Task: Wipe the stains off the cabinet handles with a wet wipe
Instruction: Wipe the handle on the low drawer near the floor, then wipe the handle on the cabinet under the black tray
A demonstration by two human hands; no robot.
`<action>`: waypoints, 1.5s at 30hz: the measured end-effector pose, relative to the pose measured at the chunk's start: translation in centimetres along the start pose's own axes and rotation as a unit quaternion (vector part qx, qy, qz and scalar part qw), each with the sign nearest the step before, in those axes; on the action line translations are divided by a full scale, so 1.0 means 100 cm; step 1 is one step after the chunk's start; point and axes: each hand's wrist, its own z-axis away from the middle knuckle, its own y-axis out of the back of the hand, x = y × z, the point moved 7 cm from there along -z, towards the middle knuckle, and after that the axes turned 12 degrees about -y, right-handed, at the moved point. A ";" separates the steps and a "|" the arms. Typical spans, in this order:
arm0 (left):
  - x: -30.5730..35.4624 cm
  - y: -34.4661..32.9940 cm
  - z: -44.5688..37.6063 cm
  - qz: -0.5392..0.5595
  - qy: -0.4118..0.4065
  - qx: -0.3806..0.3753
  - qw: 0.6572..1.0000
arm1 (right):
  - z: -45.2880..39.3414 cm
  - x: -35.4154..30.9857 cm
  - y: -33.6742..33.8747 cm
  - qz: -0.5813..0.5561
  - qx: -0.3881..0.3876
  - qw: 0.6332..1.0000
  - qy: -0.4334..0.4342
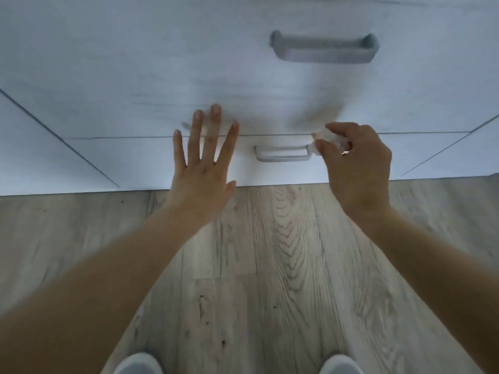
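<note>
Fingers of your right hand [359,163] curl around a crumpled white wet wipe [330,140], pinching it at the right end of the lower handle [282,153], a pale squared bar. Your left hand [202,168] spreads flat, fingers straight, against the pale woodgrain cabinet [135,76]. Higher up sits a grey curved upper handle [324,48]. Below lies grey wood-patterned floor [270,265].
</note>
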 end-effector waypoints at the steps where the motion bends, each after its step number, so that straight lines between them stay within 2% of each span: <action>1: 0.000 0.012 0.005 0.005 0.001 -0.030 1.000 | 0.003 -0.011 0.009 0.021 -0.019 1.000 0.006; 5: -0.003 0.087 0.013 0.034 -0.014 -0.099 0.994 | 0.007 -0.065 0.052 0.077 -0.091 0.993 0.002; 9: -0.012 0.195 0.007 0.058 -0.045 -0.139 0.988 | 0.008 -0.140 0.114 0.140 -0.156 0.978 -0.009; 13: -0.027 0.319 -0.006 0.070 -0.070 -0.132 0.986 | 0.005 -0.233 0.180 0.190 -0.225 0.955 -0.025; 18: -0.053 0.454 -0.027 0.063 -0.096 -0.101 0.988 | -0.008 -0.350 0.255 0.156 -0.200 0.966 -0.045; 24: -0.093 0.570 -0.015 0.024 -0.092 -0.065 0.993 | -0.011 -0.464 0.325 0.167 -0.171 0.971 0.011; 29: -0.119 0.632 0.040 0.006 -0.046 -0.025 0.999 | 0.021 -0.534 0.351 0.142 -0.160 0.975 0.067; 33: -0.144 0.654 0.090 -0.010 -0.006 -0.047 0.999 | 0.061 -0.577 0.345 0.117 -0.183 0.967 0.129; 40: -0.216 0.684 0.141 -0.064 0.051 -0.045 0.996 | 0.110 -0.632 0.318 0.086 -0.214 0.962 0.146; 45: -0.278 0.676 0.145 -0.100 0.048 -0.052 0.992 | 0.128 -0.666 0.281 0.055 -0.214 0.967 0.129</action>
